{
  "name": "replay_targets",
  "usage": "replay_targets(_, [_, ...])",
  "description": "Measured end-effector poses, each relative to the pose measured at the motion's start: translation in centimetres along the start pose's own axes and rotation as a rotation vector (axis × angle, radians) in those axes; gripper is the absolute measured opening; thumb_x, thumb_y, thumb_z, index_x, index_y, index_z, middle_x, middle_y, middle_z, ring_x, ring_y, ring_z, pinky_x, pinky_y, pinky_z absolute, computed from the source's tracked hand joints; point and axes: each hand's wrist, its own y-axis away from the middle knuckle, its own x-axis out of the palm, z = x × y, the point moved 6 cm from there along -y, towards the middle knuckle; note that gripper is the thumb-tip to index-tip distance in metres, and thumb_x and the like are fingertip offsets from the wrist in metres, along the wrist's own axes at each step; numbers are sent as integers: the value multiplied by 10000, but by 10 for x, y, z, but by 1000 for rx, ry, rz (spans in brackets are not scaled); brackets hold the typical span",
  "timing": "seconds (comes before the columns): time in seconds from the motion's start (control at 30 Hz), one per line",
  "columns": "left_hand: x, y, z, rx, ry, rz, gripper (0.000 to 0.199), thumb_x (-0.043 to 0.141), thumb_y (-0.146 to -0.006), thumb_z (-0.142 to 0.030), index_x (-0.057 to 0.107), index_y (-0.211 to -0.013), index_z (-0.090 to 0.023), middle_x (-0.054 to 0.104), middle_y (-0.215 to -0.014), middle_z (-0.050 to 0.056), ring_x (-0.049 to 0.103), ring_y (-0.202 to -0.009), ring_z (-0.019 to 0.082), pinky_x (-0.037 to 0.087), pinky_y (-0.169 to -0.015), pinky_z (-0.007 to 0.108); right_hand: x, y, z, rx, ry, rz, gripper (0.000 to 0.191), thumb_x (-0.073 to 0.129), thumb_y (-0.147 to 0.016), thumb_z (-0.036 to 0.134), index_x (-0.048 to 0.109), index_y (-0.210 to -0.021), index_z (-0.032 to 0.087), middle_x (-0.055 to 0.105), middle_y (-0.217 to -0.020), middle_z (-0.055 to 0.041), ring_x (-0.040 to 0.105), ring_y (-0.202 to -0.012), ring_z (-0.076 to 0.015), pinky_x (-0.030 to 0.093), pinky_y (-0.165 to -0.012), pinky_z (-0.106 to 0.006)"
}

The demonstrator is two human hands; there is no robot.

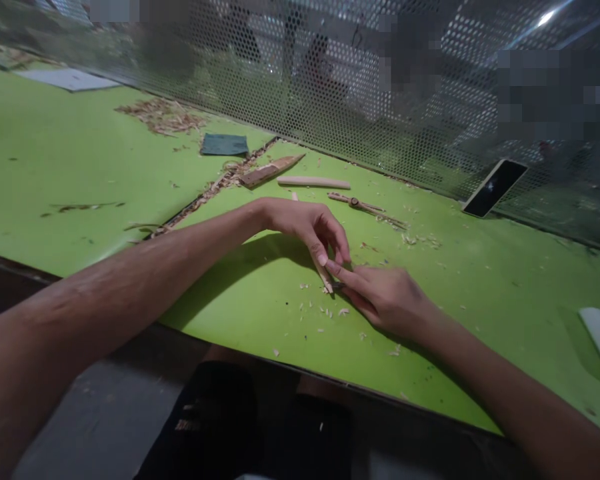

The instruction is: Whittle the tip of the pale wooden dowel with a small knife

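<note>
- Green surface point(430, 360) carries wood shavings point(343, 311).
- Your left fingers point(317, 249) pinch the thin stick point(325, 279) over it; your right fingers point(351, 277) curl near its tip, their grip unclear.
- Likely light, stiff, snappable; hold it mid-length.

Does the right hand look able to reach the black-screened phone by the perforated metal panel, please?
Probably yes: only pale wood shavings lie between the right hand and phone, though that hand is at a thin wooden stick.
</note>
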Motion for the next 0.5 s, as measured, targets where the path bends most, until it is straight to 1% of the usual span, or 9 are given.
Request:
replay_targets(0.1, [0,1,0,-7,-12,-5,326,981,-811,-300,888,-1109,-206,850,-1134,98,819,-1036,208,663,-963,279,2,2,-2,35,-36,22,449,446,-1215,324,511,-1636,182,811,-945,-46,660,-628,-139,436,-587,-264])
replay_targets(0.17, [1,1,-1,-4,1,2,331,965,-826,-274,880,-1138,-204,850,-1138,98,822,-1023,205,668,-947,275,2,2,-2,59,-67,18,444,450,-1213,318,521,-1624,166,823,-969,-56,677,-642,-144,463,-602,-268])
replay_targets(0.3, [3,1,-3,2,49,31,339,954,-826,-228,871,-1154,-201,854,-1124,96,830,-980,206,679,-914,276,1,1,-4,105,-78,17,465,386,-1224,342,528,-1612,128,820,-899,-57,663,-595,-152,456,-576,-274])
replay_targets(0.37, [6,0,-3,-6,63,60,362,969,-815,-260,870,-1158,-205,854,-1132,97,834,-995,220,682,-930,292,1,0,-4,121,-65,30,481,370,-1227,353,506,-1640,147,834,-947,-68,675,-605,-152,458,-581,-272])
replay_targets(0.43, [9,-1,-3,-20,55,75,371,978,-819,-336,872,-1153,-213,855,-1127,98,836,-1003,228,681,-943,301,2,0,-4,122,-52,45,498,368,-1226,346,461,-1681,168,843,-1017,-81,690,-626,-154,462,-587,-272])
replay_targets(0.5, [10,-2,-3,-37,23,74,347,961,-845,-420,880,-1112,-215,857,-1088,98,836,-988,224,678,-940,296,3,0,-4,117,-33,64,513,366,-1221,332,431,-1704,172,843,-1035,-90,689,-629,-164,453,-574,-278])
